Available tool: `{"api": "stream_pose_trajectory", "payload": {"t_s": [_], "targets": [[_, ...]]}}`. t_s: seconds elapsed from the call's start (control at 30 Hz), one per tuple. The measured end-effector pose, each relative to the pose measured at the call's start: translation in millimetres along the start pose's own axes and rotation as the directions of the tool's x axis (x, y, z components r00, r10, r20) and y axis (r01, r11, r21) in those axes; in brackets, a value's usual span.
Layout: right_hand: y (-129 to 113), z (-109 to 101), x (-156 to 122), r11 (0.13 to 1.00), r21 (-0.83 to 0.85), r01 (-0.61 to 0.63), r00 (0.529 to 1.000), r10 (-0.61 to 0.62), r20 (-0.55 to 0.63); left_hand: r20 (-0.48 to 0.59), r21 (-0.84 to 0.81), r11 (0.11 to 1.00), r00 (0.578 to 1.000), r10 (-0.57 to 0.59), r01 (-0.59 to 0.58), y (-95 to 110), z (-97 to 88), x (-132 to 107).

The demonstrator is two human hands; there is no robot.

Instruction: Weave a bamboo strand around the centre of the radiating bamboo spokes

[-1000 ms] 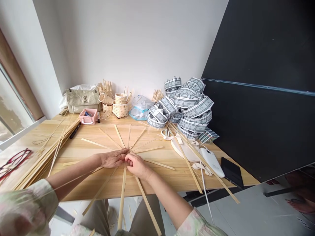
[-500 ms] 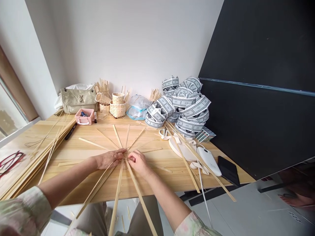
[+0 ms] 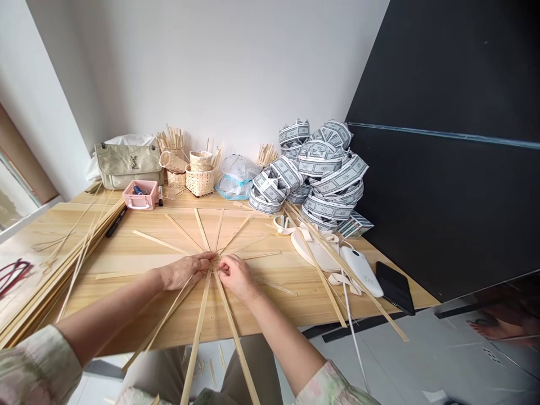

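Observation:
Flat bamboo strips (image 3: 199,337) spread out like spokes from a crossing at the table's middle, some reaching past the front edge over my lap. My left hand (image 3: 183,271) lies low over the left side of the crossing, its fingers pressed together and holding the strips down. A thin strip (image 3: 175,306) runs out from under it toward me. Just right of the crossing, my right hand (image 3: 237,277) is closed in a pinch on a bamboo strip at the hub, with the fingertips mostly hiding the pinched part. Both hands' fingertips nearly meet.
A bundle of long strips (image 3: 63,270) lies at left, beside a black pen (image 3: 116,223). Behind stand a pink box (image 3: 140,197), small woven baskets (image 3: 199,181), a handbag (image 3: 129,167) and patterned grey-white bands (image 3: 329,177). At right are a white device (image 3: 360,269) and a phone (image 3: 394,287).
The view has shifted slightly. Both hands stay at the crossing, with only small finger movement; the strips keep nearly the same layout.

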State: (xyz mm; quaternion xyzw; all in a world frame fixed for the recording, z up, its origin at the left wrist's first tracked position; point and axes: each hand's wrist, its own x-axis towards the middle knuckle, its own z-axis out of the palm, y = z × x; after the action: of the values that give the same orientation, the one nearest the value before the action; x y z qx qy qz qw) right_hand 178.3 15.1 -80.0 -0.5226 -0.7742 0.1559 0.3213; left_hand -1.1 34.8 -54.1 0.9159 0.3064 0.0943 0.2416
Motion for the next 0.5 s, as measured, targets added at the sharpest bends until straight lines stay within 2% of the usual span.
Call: {"api": "stream_pose_trajectory", "payload": {"t_s": [0.13, 0.23, 0.37, 0.5], "targets": [[1, -3, 2, 0.999, 0.025, -0.034, 0.998, 0.033, 0.052, -0.025, 0.015, 1.000, 0.999, 0.027, -0.027, -2, 0.1, 1], [-1, -6, 3, 0.999, 0.023, -0.032, 0.994, 0.029, 0.108, -0.046, 0.009, 1.000, 0.999, -0.002, 0.003, 1, -1.0, -1], [-10, -8, 1, 0.998, -0.051, -0.046, 0.987, 0.053, 0.150, -0.090, -0.018, 1.000, 0.996, -0.017, 0.015, 6, 0.9, -3], [-19, -5, 1, 0.981, -0.159, -0.107, 0.983, 0.129, 0.131, -0.179, -0.054, 0.998, 0.983, -0.027, 0.018, 5, 7.3, -2]]}}
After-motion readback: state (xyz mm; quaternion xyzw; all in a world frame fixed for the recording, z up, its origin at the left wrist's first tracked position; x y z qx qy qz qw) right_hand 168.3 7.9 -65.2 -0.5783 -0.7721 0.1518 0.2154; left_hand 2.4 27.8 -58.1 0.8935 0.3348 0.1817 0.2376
